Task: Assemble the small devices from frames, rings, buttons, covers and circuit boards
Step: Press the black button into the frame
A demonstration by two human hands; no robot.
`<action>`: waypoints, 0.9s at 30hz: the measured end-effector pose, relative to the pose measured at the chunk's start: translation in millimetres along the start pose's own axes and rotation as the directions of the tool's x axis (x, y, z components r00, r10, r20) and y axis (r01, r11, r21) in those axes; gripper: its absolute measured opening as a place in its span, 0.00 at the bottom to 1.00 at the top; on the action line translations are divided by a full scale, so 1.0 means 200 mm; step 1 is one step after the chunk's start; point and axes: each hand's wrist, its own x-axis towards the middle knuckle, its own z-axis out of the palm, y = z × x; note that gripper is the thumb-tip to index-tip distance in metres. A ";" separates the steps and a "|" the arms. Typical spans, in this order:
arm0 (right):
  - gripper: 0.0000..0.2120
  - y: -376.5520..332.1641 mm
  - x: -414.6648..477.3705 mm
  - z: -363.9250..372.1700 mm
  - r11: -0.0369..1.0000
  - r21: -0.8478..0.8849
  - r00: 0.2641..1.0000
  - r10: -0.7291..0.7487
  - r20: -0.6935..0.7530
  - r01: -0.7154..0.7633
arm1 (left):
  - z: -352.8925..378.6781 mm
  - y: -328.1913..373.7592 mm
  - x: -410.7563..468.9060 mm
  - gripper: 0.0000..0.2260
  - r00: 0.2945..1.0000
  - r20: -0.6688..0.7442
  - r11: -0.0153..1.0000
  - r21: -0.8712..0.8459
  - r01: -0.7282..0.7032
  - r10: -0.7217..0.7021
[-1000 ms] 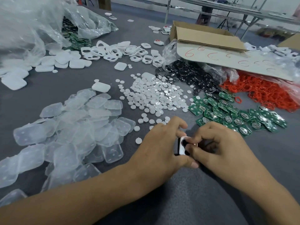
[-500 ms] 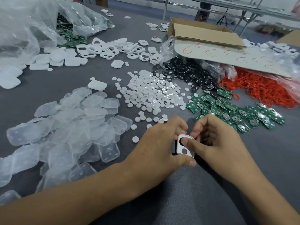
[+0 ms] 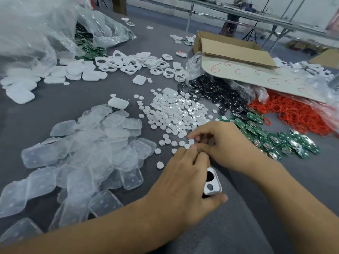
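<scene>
My left hand [image 3: 185, 182] grips a small white frame [image 3: 212, 184] with two round openings, a red ring showing in the upper one. My right hand [image 3: 222, 143] has reached left to the near edge of the pile of white round buttons [image 3: 176, 114], its fingertips curled down among them; whether they pinch a button is hidden. Green circuit boards [image 3: 271, 136] lie just right of my right hand. Red rings [image 3: 293, 112] spill from a bag beyond them. Clear covers [image 3: 91, 143] are heaped at the left. Empty white frames [image 3: 139, 63] lie farther back.
An open cardboard box [image 3: 234, 50] marked with red sixes sits at the back right over plastic bags. Black round parts [image 3: 216, 92] lie below it. White solid covers [image 3: 55, 74] and a large crumpled plastic bag [image 3: 36, 30] fill the back left. The table top is grey cloth.
My right hand left the frame and moved forward to the white buttons. My left hand keeps the frame and has drawn it slightly nearer.
</scene>
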 end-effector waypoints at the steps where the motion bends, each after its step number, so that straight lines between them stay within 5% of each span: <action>1: 0.07 0.00 0.01 0.00 1.000 -0.020 1.000 -0.014 -0.004 0.014 | -0.01 0.00 0.00 0.22 1.000 0.005 1.000 0.016 -0.011 0.011; 7: 0.05 0.02 -0.05 0.02 0.999 0.010 0.997 -0.048 -0.064 0.049 | -0.02 0.00 0.00 0.22 0.999 -0.010 0.997 0.065 -0.045 0.046; 14: 0.08 0.09 -0.24 0.04 0.936 0.348 0.978 0.114 -0.173 -0.047 | -0.01 -0.02 0.01 0.23 1.000 0.000 1.000 0.003 -0.029 0.029; 27: 0.08 0.12 -0.34 0.03 0.992 0.115 0.966 -0.028 -0.257 0.059 | -0.01 -0.07 0.04 0.22 1.000 0.012 1.000 -0.013 0.016 -0.016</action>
